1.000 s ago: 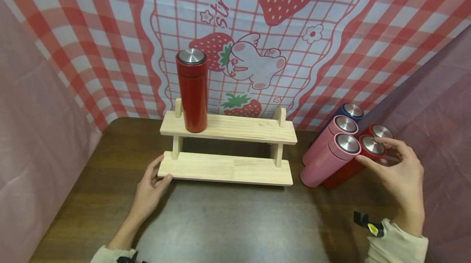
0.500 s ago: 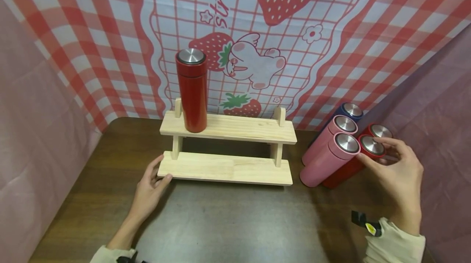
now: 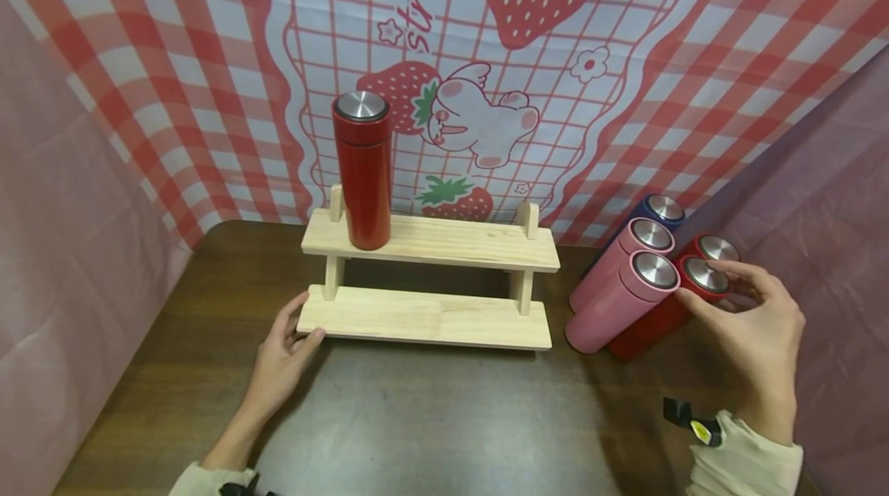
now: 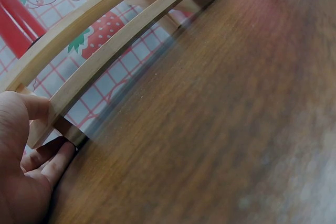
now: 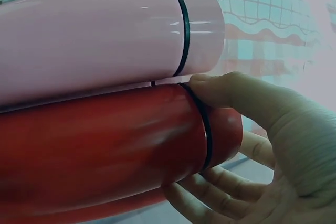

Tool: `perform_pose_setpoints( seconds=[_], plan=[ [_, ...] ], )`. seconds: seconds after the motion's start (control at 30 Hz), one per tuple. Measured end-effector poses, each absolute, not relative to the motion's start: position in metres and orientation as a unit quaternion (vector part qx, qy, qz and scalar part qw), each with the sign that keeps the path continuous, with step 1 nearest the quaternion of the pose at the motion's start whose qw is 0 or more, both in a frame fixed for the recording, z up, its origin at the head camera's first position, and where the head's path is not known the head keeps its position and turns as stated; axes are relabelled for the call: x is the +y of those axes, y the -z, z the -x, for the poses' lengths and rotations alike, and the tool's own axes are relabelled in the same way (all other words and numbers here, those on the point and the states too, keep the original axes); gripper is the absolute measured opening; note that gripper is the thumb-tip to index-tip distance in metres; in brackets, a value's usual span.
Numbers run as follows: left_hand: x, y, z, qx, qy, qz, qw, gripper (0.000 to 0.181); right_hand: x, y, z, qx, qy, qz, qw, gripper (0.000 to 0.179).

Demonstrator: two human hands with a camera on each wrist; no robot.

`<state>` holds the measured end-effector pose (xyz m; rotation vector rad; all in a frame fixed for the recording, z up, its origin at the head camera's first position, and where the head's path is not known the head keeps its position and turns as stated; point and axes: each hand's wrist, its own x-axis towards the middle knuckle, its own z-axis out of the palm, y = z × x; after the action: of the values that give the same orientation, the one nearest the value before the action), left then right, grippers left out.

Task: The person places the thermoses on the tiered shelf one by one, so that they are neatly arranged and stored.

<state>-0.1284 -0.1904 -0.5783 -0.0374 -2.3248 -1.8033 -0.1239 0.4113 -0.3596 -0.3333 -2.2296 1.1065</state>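
My left hand (image 3: 281,361) grips the left end of the lower board of a two-tier wooden shelf (image 3: 430,318), thumb at the front edge and fingers behind. In the left wrist view, some fingertips reach under that board by the table. On the upper board stands a red thermos (image 3: 364,180) with a steel-topped lid. At the right, my right hand (image 3: 760,334) holds another red thermos (image 5: 105,150) around its lid end, thumb on one side and fingers on the other. A pink thermos (image 3: 618,307) stands close against its left side.
Behind the held thermos are a second pink thermos (image 3: 651,234), a blue thermos (image 3: 665,207) and one more red thermos (image 3: 718,247). A strawberry-print cloth (image 3: 514,118) hangs behind the brown wooden table (image 3: 444,419). Pink cloth (image 3: 833,288) hangs at the right.
The held red thermos has shifted slightly toward me and to the right along with my right hand. My left hand and the shelf stay essentially in place.
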Motion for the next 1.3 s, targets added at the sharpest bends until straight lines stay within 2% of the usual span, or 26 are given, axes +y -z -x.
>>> perform_pose_setpoints(
  seconds=[0.23, 0.57, 1.0, 1.17, 1.3],
  plan=[
    [-0.19, 0.576, 0.127, -0.778, 0.619, 0.012, 0.102, 0.071, 0.414, 0.355, 0.117, -0.832, -0.436, 0.125, 0.32, 0.057],
    [-0.178, 0.546, 0.114, -0.775, 0.621, 0.018, 0.118, 0.07, 0.416, 0.351, 0.112, -0.82, -0.442, 0.083, 0.353, 0.056],
    [-0.195, 0.592, 0.131, -0.772, 0.626, 0.022, 0.104, 0.073, 0.419, 0.341, 0.103, -0.737, -0.549, 0.017, 0.395, 0.056],
    [-0.195, 0.589, 0.13, -0.766, 0.635, 0.022, 0.098, 0.073, 0.417, 0.338, 0.1, -0.689, -0.601, -0.021, 0.404, 0.057],
    [-0.186, 0.566, 0.121, -0.77, 0.63, 0.017, 0.099, 0.071, 0.414, 0.336, 0.099, -0.646, -0.641, -0.053, 0.41, 0.057]
  ],
)
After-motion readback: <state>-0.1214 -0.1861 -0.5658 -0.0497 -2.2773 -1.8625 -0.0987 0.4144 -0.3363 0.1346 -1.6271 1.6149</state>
